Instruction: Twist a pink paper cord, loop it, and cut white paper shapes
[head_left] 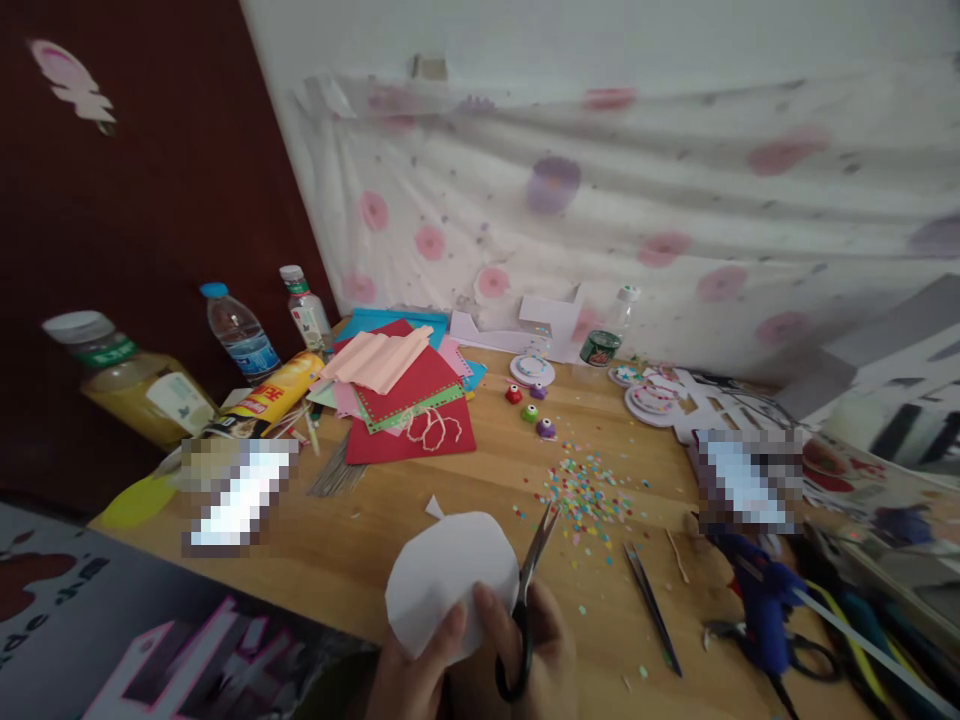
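Note:
A roughly round piece of white paper (450, 570) is gripped at its lower edge by my left hand (420, 660), thumb on top. My right hand (544, 640) is closed round the black handles of a pair of scissors (534, 560), its thumb by the paper's right side. The blades point up and away, slightly apart, beside the paper's right edge. A small white paper scrap (433, 508) lies just beyond the paper. Colourful confetti (589, 495) is scattered on the table past the scissor tips.
Tweezers (652, 610) and a blue glue gun (761, 600) lie to the right. Coloured paper sheets (412, 440), a yellow packet (281, 395) and several bottles (240, 335) stand or lie at left. Small coloured figures (530, 412) sit mid-table (495, 480).

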